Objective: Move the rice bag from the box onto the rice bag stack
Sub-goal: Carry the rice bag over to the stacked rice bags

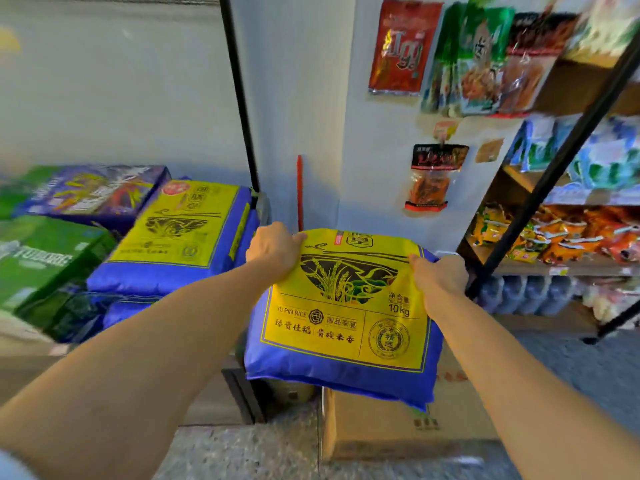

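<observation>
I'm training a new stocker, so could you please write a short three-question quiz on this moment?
1. True or false: both hands grip the bag.
2. The stack lies to which side of the bag: A left, B right?
3. What weight is printed on the bag?

Key: 1 true: left hand and right hand hold its top corners. 2 A. 3 10 kg.
</observation>
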Tool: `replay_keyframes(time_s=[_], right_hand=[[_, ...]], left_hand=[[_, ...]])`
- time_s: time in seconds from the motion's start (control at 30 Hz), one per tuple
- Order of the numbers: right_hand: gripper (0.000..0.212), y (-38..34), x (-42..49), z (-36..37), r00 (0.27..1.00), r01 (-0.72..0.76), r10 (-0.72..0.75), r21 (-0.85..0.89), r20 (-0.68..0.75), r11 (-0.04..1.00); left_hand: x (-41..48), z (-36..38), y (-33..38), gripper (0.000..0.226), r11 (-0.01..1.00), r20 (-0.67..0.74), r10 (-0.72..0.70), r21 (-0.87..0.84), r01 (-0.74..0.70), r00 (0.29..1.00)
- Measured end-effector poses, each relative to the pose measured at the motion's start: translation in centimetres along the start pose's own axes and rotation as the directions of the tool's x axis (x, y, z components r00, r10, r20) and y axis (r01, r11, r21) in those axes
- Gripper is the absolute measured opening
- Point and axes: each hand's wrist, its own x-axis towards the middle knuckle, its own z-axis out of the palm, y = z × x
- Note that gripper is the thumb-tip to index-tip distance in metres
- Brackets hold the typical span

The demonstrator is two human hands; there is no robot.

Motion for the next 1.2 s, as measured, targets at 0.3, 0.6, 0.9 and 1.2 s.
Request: replay_keyframes(time_s=[0.3, 0.6, 0.9, 1.2], right_hand=[[0.036, -8.0, -8.9, 8.1, 0.992, 0.088, -0.088, 0.003, 0.089, 0.996], [0.035, -15.6, -11.3, 19.5, 0.964, 0.209, -0.217, 0.065, 0.155, 0.976], [0.036, -21.5, -7.2, 32.5, 0.946, 0.236, -0.246, 0.075, 0.209, 0.969], [0.036, -21.2, -5.0, 43.0, 0.965, 0.195, -0.184, -0.043, 0.188, 0.980]], left_hand=[[1.1, -12.3, -9.8, 0.044, 1.000, -0.117, -0.005, 0.009, 0.006, 0.993], [8.9, -19.0, -16.9, 0.048, 0.995, -0.270, -0.103, -0.029, 0.099, 0.957], [21.5, -21.8, -21.1, 0.047, 0.992, -0.298, -0.121, 0.001, 0.127, 0.947], [31.7, -19.1, -26.4, 0.051, 0.988, -0.238, -0.139, 0.027, 0.149, 0.961]])
